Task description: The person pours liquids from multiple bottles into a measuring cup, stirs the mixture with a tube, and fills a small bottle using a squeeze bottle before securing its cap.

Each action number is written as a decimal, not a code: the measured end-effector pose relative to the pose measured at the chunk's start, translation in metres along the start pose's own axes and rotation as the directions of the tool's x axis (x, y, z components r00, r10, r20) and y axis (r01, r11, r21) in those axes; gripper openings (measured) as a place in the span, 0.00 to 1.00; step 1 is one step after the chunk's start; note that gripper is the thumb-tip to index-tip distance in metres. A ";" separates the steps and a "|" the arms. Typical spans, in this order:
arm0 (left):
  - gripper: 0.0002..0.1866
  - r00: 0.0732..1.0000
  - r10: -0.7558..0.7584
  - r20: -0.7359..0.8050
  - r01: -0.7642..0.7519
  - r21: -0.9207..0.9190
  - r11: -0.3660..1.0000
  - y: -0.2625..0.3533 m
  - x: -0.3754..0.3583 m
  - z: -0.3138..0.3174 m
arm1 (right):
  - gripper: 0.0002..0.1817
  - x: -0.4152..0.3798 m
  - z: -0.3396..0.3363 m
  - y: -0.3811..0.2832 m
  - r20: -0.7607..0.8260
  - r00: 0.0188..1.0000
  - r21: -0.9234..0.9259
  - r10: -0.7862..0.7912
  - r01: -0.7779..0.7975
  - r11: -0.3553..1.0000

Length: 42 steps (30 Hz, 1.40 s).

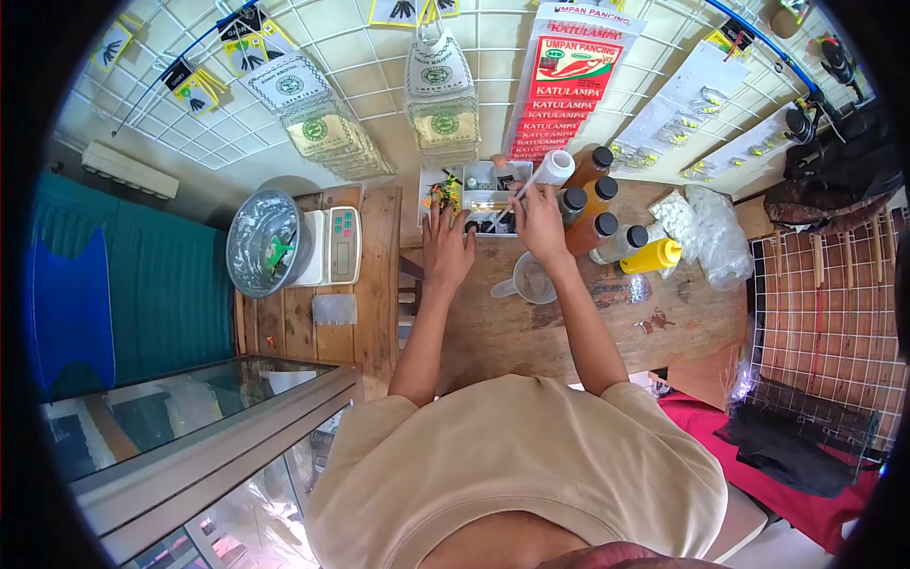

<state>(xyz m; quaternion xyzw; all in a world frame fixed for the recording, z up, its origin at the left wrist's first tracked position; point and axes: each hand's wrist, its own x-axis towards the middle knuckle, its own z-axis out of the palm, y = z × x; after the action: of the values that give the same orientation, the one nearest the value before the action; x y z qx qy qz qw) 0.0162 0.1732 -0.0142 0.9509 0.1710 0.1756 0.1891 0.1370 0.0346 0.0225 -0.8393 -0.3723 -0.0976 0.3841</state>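
My left hand (447, 248) rests at the front of a white compartment tray (427, 178), its fingers stretched out and apart. The fingertips reach small colourful pieces (445, 193) in the tray's left compartment; I cannot make out their kind. My right hand (543, 226) is at the tray's right side, fingers bent around a thin white stick (524, 192) that slants across the tray. Just beyond that hand is a white cylinder (557, 167) with an open end. Below the right hand stands a clear measuring jug (534, 279), handle to the left.
Dark-capped bottles (601, 192) and a yellow squeeze bottle (652, 256) stand to the right, beside plastic bags (718, 237). To the left, a metal bowl (267, 244) sits by a digital scale (342, 245). Hanging packets (567, 85) line the wire grid behind.
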 end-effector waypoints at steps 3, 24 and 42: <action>0.18 1.000 0.019 0.007 -0.019 -0.014 1.000 0.000 0.004 0.001 | 0.15 0.007 0.014 0.000 0.007 1.000 -0.038 0.025 -0.024 0.999; 0.14 0.997 0.060 0.038 -0.053 -0.157 0.986 0.039 -0.022 -0.012 | 0.23 -0.042 -0.030 -0.008 0.022 0.999 -0.115 -0.030 0.032 0.993; 0.14 0.985 0.173 0.007 -0.166 -0.231 0.959 0.151 -0.037 0.026 | 0.10 -0.093 -0.138 0.043 -0.070 0.996 -0.042 -0.046 0.044 0.998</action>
<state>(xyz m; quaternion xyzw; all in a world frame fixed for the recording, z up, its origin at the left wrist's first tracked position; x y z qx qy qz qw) 0.0327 0.0199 0.0165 0.9362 0.0650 0.1967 0.2840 0.1181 -0.1338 0.0504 -0.8343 -0.3752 -0.1433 0.3777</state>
